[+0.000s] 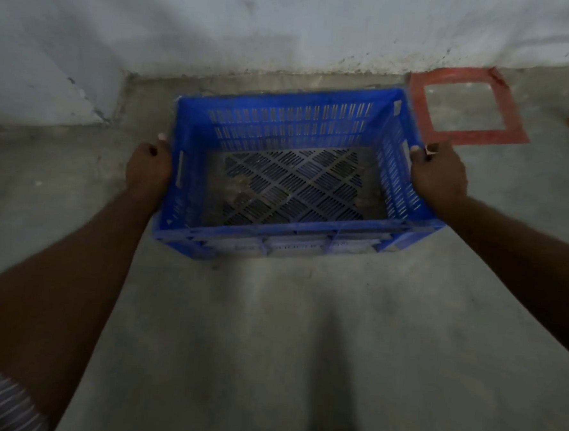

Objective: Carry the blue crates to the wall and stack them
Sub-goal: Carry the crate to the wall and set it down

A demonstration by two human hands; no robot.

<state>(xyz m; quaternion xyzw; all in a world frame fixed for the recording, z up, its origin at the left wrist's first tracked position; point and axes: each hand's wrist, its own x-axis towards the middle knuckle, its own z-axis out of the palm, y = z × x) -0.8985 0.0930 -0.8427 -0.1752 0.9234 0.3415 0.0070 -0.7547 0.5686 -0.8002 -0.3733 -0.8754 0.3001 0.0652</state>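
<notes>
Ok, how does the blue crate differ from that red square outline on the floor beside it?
The blue crate is a deep, slotted box with walls; the red square outline is flat on the floor. The crate is gripped by the left hand and right hand; the outline is untouched. The crate is rectangular and larger; the outline is smaller and roughly square. Both sit close to the wall.

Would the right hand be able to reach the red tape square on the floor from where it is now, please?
Probably yes: the right hand grips the blue crate at its side, and the red tape square lies just beyond on bare floor, nothing between. It would have to let go first.
</notes>
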